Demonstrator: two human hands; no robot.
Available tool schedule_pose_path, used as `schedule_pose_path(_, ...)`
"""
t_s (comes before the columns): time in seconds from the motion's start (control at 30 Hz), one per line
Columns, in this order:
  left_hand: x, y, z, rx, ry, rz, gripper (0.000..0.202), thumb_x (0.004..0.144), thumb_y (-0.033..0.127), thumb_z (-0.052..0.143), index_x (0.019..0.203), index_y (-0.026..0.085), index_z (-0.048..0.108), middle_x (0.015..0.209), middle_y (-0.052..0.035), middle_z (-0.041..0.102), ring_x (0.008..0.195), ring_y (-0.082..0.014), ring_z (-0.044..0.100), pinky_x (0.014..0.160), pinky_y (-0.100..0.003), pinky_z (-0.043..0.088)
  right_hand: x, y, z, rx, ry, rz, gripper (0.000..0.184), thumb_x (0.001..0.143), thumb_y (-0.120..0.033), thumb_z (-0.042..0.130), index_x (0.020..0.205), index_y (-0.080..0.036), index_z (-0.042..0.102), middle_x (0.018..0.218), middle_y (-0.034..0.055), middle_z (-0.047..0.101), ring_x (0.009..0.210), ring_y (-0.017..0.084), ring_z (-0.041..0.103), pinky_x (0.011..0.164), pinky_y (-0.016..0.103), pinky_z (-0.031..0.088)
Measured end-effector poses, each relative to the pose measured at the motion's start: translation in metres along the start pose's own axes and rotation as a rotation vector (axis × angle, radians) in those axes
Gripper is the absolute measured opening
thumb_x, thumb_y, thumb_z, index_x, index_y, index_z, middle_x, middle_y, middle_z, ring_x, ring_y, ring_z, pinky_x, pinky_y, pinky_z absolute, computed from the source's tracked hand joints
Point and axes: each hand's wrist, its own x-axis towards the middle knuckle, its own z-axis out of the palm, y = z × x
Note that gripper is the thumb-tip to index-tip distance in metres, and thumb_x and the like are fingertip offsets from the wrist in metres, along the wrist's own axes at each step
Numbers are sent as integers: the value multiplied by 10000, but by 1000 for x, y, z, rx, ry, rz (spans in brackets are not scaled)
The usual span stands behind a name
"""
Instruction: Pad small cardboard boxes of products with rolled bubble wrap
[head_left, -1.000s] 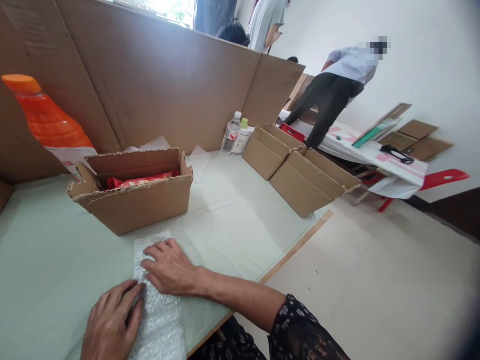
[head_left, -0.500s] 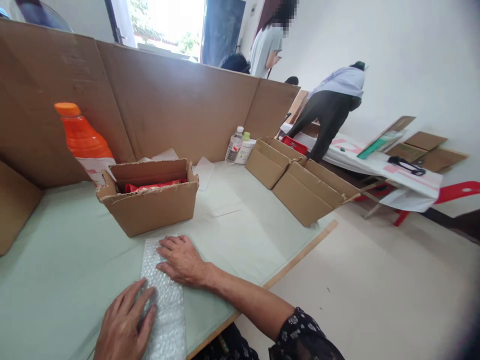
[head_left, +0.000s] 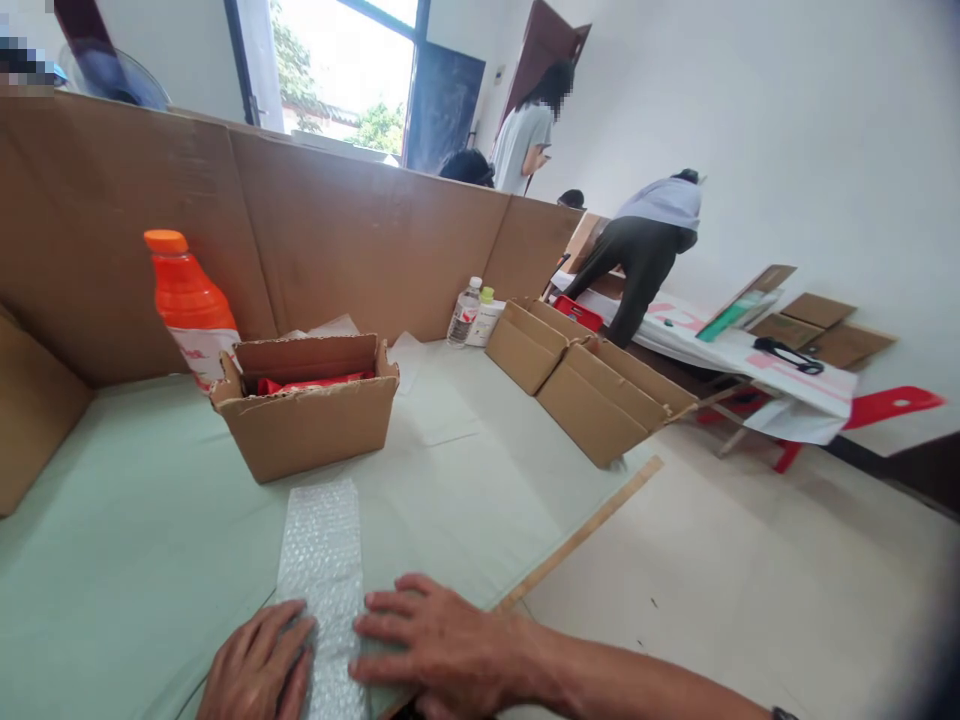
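Tho cropped, L hand (head_left: 255, 662) touches bubble wrap (head_left: 321, 555).

Two hands (head_left: 255, 662) (head_left: 454, 640), one bubble wrap strip (head_left: 321, 540), three open boxes (head_left: 319, 430) (head_left: 525, 355) (head_left: 592, 415), three bottles (head_left: 196, 300) (head_left: 463, 318) (head_left: 486, 325), prob at least four people (head_left: 517, 145) (head_left: 652, 235), kinda hidden tho.

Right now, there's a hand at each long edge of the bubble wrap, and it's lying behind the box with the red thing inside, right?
Not behind: the head view shows the bubble wrap lying in front of the box with the red thing inside. The left hand and right hand are indeed at its long edges.
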Motion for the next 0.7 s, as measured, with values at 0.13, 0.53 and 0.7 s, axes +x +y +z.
schedule_pose_path(0.13, 8, 14, -9, -68, 1, -151, 221, 924, 199, 502, 1063, 212, 673, 1072, -67, 722, 989, -230, 623, 830, -351, 465, 3, -28, 32, -76, 101, 4, 332, 959, -316, 538, 1276, -222, 578, 1479, 99, 536, 1354, 235, 458, 1058, 407, 406)
schedule_pose_path(0.53, 32, 14, -47, -380, -343, -520, 252, 859, 150, 614, 1083, 221, 706, 1189, -70, 702, 1125, -264, 595, 948, -453, 496, 13, -30, 47, 453, 425, 200, 150, 961, -204, 568, 1085, -210, 653, 1202, 91, 702, 1082, 211, 634, 929, 410, 482)
schedule_pose_path(0.7, 29, 15, -53, -484, -154, -581, 286, 932, 130, 488, 1123, 190, 691, 1164, -85, 718, 1103, -219, 618, 968, -418, 509, 34, -18, 39, 311, 338, 347, 281, 958, -192, 543, 1231, -191, 606, 1189, 110, 697, 1073, 251, 606, 891, 434, 475)
